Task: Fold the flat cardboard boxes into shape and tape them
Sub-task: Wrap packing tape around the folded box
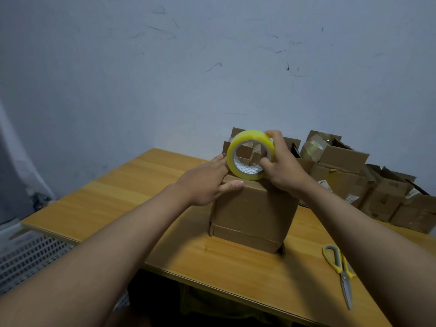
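Observation:
A folded brown cardboard box (252,213) stands on the wooden table (118,199), its flaps at the bottom. A roll of clear yellowish tape (250,140) stands on edge on the box's top. My right hand (283,166) grips the roll, thumb inside the core and fingers over the rim. My left hand (207,182) lies flat on the box's top left edge, fingers straight beside the roll and thumb on the front edge.
Yellow-handled scissors (339,270) lie on the table at the front right. Several open cardboard boxes (349,175) are piled at the back right, some behind the tape roll. A white perforated panel (30,256) sits below the table's left edge.

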